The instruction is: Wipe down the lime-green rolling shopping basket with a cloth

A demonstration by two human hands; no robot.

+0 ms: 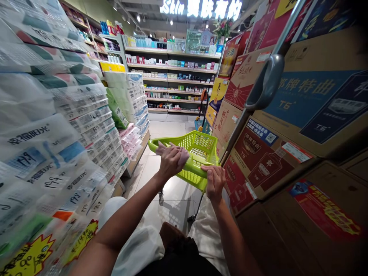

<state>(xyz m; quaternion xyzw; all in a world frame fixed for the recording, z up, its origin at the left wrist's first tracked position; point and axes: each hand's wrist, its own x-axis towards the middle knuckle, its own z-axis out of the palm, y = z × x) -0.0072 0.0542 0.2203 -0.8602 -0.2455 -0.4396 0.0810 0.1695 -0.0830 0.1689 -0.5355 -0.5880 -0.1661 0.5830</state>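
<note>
A lime-green shopping basket cart with perforated walls stands in front of me on wheels. My left hand is closed round a crumpled pale pink cloth, which lies pressed against the cart's near rim. To its right, my right hand wraps its fingers over the end of the same green rim. The part of the basket's inside that shows has holes in its floor; the rest is behind the rim and my hands.
Stacked paper packs rise close on the left. Cardboard cartons are piled on the right, with a grey metal pole in front. Tiled floor runs ahead to shelves of small goods. A hand truck leans near the cartons.
</note>
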